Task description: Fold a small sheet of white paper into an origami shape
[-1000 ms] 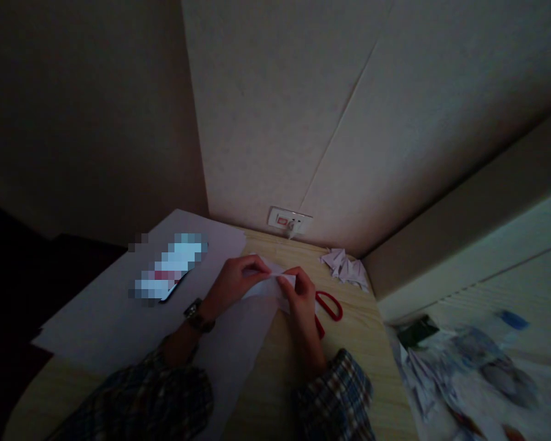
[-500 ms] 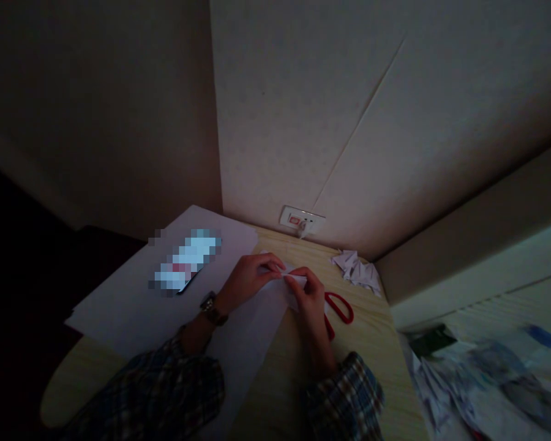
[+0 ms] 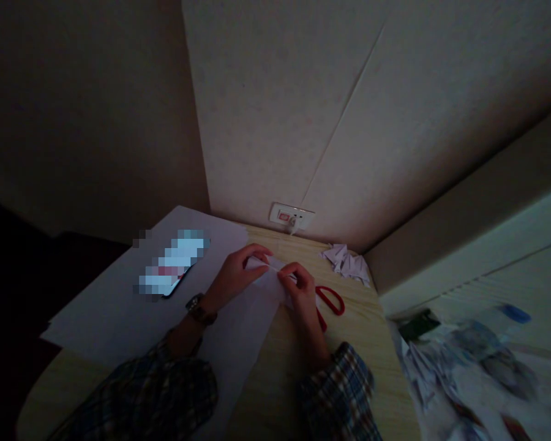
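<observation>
My left hand [image 3: 236,275] and my right hand [image 3: 300,291] both pinch a small folded piece of white paper [image 3: 270,264], held low over the wooden table [image 3: 275,392]. The fingers of both hands are closed on its edges. A watch sits on my left wrist [image 3: 196,308]. Under my left forearm lies a large white sheet [image 3: 114,306]. Red-handled scissors [image 3: 330,300] lie on the table just right of my right hand, partly hidden by it.
A phone with a lit screen [image 3: 172,271] rests on the large sheet. A heap of folded white paper pieces [image 3: 346,262] sits in the table's back corner. A wall socket [image 3: 290,217] is behind. Scattered papers and cloth [image 3: 463,367] lie at the right.
My hands keep their hold on the small paper and have shifted their fingers slightly along it. The view swung right, then back left.
</observation>
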A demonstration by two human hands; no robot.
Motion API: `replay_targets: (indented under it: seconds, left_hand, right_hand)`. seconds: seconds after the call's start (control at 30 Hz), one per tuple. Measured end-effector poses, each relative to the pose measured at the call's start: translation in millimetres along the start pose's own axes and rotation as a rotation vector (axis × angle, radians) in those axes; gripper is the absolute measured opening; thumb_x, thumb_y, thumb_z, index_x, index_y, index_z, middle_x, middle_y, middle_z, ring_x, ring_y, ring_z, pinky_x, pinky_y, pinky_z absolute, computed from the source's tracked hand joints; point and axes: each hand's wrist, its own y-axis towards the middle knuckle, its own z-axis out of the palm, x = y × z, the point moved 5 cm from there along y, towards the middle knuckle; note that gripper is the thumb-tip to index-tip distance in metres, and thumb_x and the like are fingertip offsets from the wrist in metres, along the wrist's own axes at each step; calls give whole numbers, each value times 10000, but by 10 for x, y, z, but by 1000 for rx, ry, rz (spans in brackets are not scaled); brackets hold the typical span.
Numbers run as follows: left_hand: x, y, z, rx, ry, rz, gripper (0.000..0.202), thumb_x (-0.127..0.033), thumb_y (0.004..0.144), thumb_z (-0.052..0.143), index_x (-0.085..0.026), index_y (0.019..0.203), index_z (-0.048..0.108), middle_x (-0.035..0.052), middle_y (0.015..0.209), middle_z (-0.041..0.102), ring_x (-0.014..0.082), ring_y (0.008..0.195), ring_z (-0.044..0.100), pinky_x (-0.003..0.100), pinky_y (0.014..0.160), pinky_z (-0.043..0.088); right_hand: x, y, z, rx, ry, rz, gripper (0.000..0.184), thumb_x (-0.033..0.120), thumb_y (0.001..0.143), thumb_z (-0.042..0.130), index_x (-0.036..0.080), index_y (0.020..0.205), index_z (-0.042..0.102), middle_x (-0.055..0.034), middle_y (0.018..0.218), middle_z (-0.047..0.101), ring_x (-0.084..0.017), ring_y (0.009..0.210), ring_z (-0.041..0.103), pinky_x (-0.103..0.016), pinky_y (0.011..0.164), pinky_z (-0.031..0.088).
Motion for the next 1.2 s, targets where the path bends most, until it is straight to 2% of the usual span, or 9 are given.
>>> replay_targets:
  seconds: [0.1,0.27,0.43,0.67,0.87,1.2]
  left_hand:
    - [1,4,-3,26,12,13,272,-159,710,619,-181,977,665,-1,848,677,187,878,642,293,868,473]
    - [-39,-8,8,63,48,20,264,-171,726,611,-191,985,659,0,858,689,187,873,645,289,847,478]
    - [-81,-25,36,63,61,41,232,-184,733,629,-193,961,669,13,875,712,196,883,661,299,854,493]
    - [-67,-23,42,55,65,59,228,-184,744,654,-194,971,675,7,852,726,201,894,677,312,891,500]
    - [-127,-34,69,70,86,70,208,-150,744,630,-188,937,695,7,855,730,180,831,679,291,838,512]
    - [-126,-43,23,-18,62,81,110,-192,738,662,-187,846,684,8,836,724,165,770,669,253,723,510]
  right_hand:
    - [25,-11,43,54,-47,-16,147,293,778,615,215,657,587,30,664,578,-152,679,534,-257,629,388]
    - [32,-19,18,-6,-156,-55,108,295,803,601,216,736,633,13,737,621,-165,736,553,-267,670,408]
    - [18,-5,-14,-52,-168,-94,107,312,809,606,224,766,650,2,778,631,-178,774,559,-278,682,419]
    - [76,-2,22,-20,-183,-183,100,275,813,619,221,731,632,3,754,609,-176,760,559,-295,710,423]
    - [132,-45,65,-21,-227,-251,77,201,809,590,221,735,592,5,760,587,-174,763,545,-295,713,415]
    - [167,-43,42,-66,-276,-252,70,199,803,541,225,750,578,4,753,572,-179,751,532,-302,709,410]
